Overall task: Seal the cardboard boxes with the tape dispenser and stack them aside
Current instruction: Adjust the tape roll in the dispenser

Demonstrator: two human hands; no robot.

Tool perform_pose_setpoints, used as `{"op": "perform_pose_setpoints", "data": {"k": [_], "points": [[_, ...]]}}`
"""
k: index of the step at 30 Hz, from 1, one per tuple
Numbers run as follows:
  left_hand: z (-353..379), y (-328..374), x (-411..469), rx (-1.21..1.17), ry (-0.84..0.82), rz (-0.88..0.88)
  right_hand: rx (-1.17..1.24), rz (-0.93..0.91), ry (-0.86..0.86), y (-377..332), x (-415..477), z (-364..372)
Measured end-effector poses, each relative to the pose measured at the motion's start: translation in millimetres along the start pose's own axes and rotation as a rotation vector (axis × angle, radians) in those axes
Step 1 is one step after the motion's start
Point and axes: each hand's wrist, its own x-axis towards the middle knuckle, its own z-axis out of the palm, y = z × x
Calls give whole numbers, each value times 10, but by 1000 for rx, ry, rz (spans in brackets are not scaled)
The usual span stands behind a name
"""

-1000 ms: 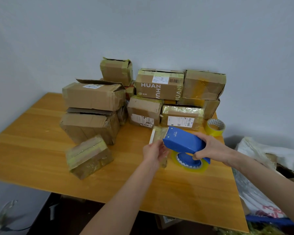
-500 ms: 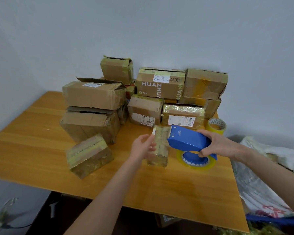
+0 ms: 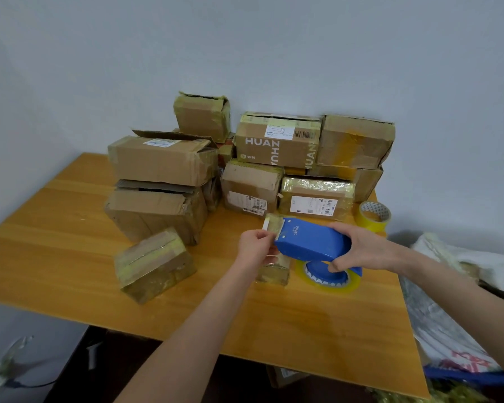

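My right hand (image 3: 364, 250) grips the blue tape dispenser (image 3: 312, 242), whose yellowish tape roll (image 3: 328, 276) hangs just over the wooden table (image 3: 56, 257). The dispenser's front end lies across a small, narrow tape-wrapped box (image 3: 274, 269) at the table's middle. My left hand (image 3: 256, 247) pinches the tape end at the dispenser's mouth, over that box. Another small taped box (image 3: 154, 264) lies tilted to the left. Several taped cardboard boxes (image 3: 277, 144) are piled at the back against the wall.
A spare yellow tape roll (image 3: 374, 216) stands at the back right of the table. Two big boxes (image 3: 160, 161) are stacked on the left of the pile. Crumpled plastic bags (image 3: 448, 315) lie off the table's right edge.
The left hand has shifted from the small box's side to the dispenser's mouth and now pinches the tape end. The dispenser moved slightly left over the box.
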Motion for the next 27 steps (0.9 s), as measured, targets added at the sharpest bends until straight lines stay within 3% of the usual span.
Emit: {"op": "perform_pose_setpoints", "data": {"k": [3,6,8,11,13,20,25,27], "points": [[-229,-40,70,19,78,11,-20,-18,26,62,-56,-40],[-486,-53,99,142,34,92,-33,9,38,182,-145,-119],[-465,-32,53,200,-77,106,7,24,21,237,-183,-137],[-275,4,-41,97,-372,6,135,40,-3,258,-197,-112],[-183,6,-65,67,-453,-2,180,55,-14,262,-189,-86],[-105,11,20,95,-195,76,173,70,-19,201,-146,-34],[-135,44,-8,118,-302,122,149,62,-14,151,-116,-30],[-130,46,-7,130,-272,151,132,57,-19,134,-108,-28]]}}
